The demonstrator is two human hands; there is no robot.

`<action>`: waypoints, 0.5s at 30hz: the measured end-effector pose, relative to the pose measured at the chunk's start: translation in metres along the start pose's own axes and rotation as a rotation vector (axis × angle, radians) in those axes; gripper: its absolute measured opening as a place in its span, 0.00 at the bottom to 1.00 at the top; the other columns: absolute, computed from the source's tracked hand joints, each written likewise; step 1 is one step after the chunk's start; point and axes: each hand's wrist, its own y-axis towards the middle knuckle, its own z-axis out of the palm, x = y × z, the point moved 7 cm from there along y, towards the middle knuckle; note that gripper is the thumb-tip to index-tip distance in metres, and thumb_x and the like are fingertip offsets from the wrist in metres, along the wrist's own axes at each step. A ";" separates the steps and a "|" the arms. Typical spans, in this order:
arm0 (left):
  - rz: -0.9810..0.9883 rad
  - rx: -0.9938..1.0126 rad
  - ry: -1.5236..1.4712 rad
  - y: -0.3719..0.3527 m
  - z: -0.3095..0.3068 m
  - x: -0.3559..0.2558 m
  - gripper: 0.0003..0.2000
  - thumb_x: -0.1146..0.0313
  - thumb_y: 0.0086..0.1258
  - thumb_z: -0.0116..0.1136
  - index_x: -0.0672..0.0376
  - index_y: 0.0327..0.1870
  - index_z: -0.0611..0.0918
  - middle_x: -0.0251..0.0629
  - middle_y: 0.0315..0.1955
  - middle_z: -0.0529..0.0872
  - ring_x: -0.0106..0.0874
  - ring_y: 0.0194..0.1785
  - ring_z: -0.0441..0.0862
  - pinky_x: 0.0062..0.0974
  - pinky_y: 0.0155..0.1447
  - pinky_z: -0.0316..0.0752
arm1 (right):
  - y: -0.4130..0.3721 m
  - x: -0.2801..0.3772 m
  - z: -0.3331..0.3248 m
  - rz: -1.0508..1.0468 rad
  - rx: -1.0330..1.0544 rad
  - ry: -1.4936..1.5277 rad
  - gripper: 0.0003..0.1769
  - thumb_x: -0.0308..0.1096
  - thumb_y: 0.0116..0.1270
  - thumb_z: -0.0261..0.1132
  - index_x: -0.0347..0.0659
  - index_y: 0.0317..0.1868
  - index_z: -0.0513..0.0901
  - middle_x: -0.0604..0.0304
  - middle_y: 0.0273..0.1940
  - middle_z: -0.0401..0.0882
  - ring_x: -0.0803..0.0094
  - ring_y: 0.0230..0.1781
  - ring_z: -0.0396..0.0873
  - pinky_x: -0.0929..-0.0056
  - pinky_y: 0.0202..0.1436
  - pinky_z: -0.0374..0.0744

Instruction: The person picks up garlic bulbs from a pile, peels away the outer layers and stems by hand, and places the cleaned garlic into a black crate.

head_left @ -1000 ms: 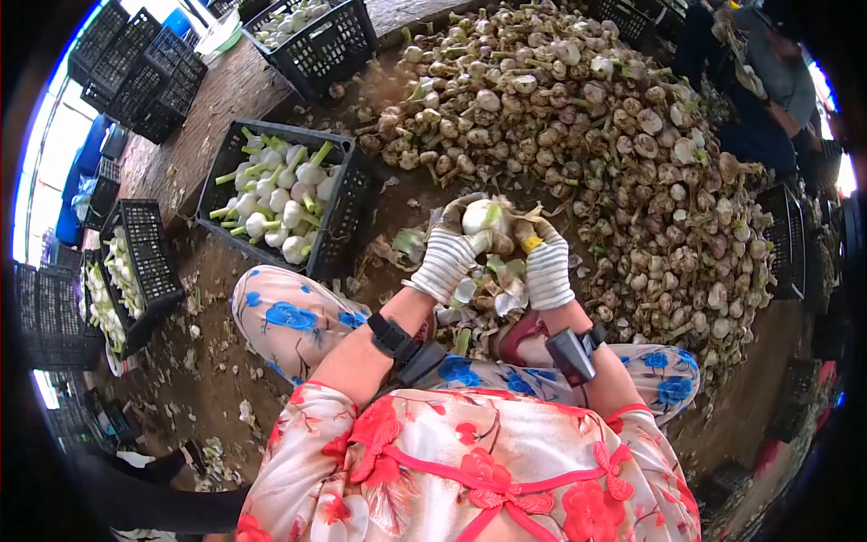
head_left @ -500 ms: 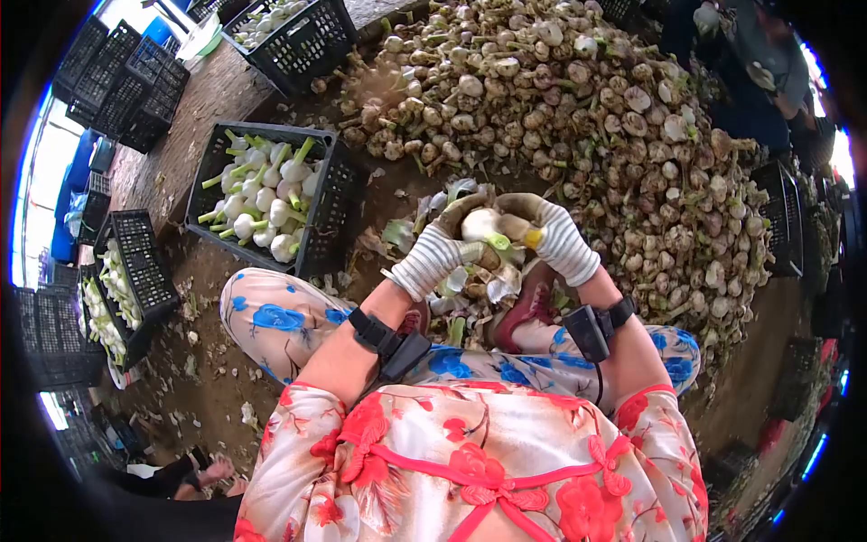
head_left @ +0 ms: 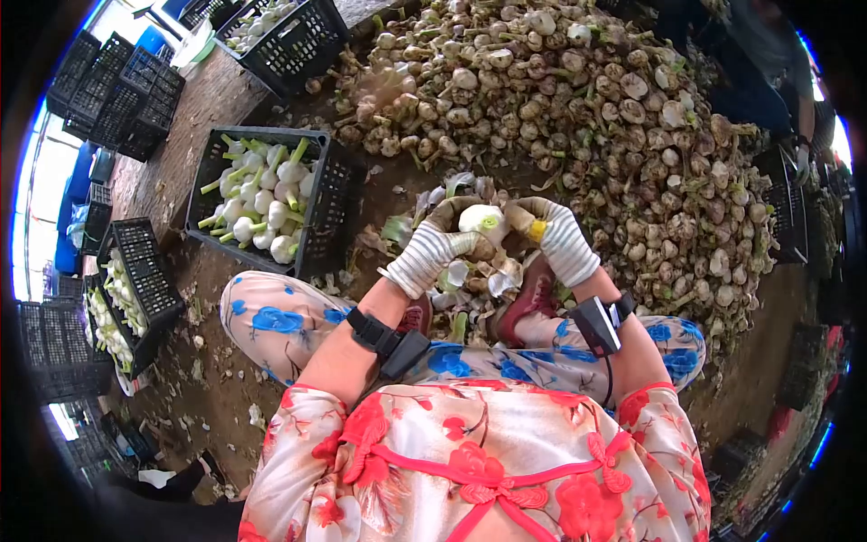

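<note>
A white garlic bulb point(head_left: 480, 219) with a short green cut stem sits in the gloved fingers of my left hand point(head_left: 438, 242), which is closed around it. Close at the bulb's right side is my right hand point(head_left: 558, 239), also gloved, its fingers curled together. A yellow band point(head_left: 537, 230) shows at its thumb; I cannot tell what, if anything, is pinched in these fingers. Loose garlic skins point(head_left: 452, 275) lie below both hands, between my shoes. Left of them stands a black crate point(head_left: 336, 203) holding white garlic bulbs with green stems.
A large heap of unpeeled garlic point(head_left: 623, 172) spreads ahead and to the right. More black crates point(head_left: 293, 54) stand at the upper left, and another garlic-filled crate point(head_left: 149, 271) is at the left. A co-worker point(head_left: 768, 72) is at the upper right.
The garlic bulb has turned so its cut stem end faces up toward me. My right fingers have shifted slightly right, off the stem. The co-workers at the edges have moved.
</note>
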 end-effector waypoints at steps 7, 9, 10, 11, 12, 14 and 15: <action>0.002 0.119 -0.070 0.000 0.002 0.001 0.28 0.75 0.51 0.61 0.64 0.56 0.69 0.39 0.42 0.80 0.27 0.43 0.79 0.22 0.47 0.76 | -0.003 -0.008 -0.007 -0.215 -0.220 -0.174 0.08 0.31 0.61 0.62 0.34 0.35 0.78 0.61 0.29 0.78 0.80 0.27 0.73 0.79 0.31 0.74; 0.010 0.135 -0.091 -0.002 0.009 -0.002 0.28 0.73 0.52 0.61 0.63 0.57 0.69 0.39 0.46 0.78 0.28 0.45 0.79 0.23 0.49 0.76 | -0.003 -0.007 -0.001 -0.178 -0.221 -0.001 0.09 0.32 0.62 0.61 0.34 0.36 0.78 0.62 0.30 0.78 0.80 0.27 0.72 0.80 0.31 0.74; 0.023 0.102 -0.113 -0.004 0.009 -0.006 0.27 0.73 0.53 0.61 0.63 0.57 0.69 0.39 0.47 0.78 0.28 0.46 0.78 0.24 0.50 0.75 | -0.003 -0.011 0.001 -0.130 -0.219 0.167 0.09 0.32 0.62 0.61 0.34 0.37 0.78 0.63 0.30 0.78 0.81 0.27 0.71 0.80 0.31 0.74; 0.040 0.046 -0.186 -0.004 0.005 -0.007 0.26 0.73 0.54 0.61 0.62 0.57 0.69 0.38 0.49 0.77 0.28 0.47 0.78 0.24 0.51 0.75 | -0.002 -0.014 0.000 -0.130 -0.220 0.171 0.09 0.32 0.62 0.61 0.34 0.37 0.78 0.63 0.30 0.78 0.81 0.27 0.71 0.80 0.31 0.74; 0.055 -0.006 -0.259 -0.002 0.002 -0.008 0.26 0.73 0.55 0.60 0.62 0.57 0.69 0.38 0.50 0.76 0.28 0.48 0.77 0.24 0.52 0.74 | 0.000 -0.012 0.001 -0.201 -0.191 0.033 0.09 0.32 0.63 0.60 0.35 0.38 0.78 0.64 0.29 0.77 0.82 0.27 0.72 0.82 0.31 0.73; 0.025 0.026 -0.278 0.000 0.000 -0.003 0.24 0.69 0.58 0.61 0.62 0.56 0.69 0.39 0.50 0.76 0.28 0.50 0.76 0.25 0.54 0.73 | -0.003 -0.008 0.012 -0.342 -0.150 -0.111 0.10 0.32 0.63 0.60 0.33 0.40 0.78 0.65 0.30 0.77 0.82 0.28 0.69 0.82 0.32 0.72; 0.051 -0.015 -0.335 0.002 -0.005 -0.001 0.24 0.66 0.59 0.61 0.62 0.56 0.69 0.39 0.49 0.76 0.28 0.50 0.76 0.26 0.54 0.73 | -0.005 -0.009 0.018 -0.295 -0.134 -0.091 0.09 0.31 0.63 0.60 0.33 0.39 0.78 0.65 0.30 0.77 0.82 0.28 0.70 0.82 0.32 0.72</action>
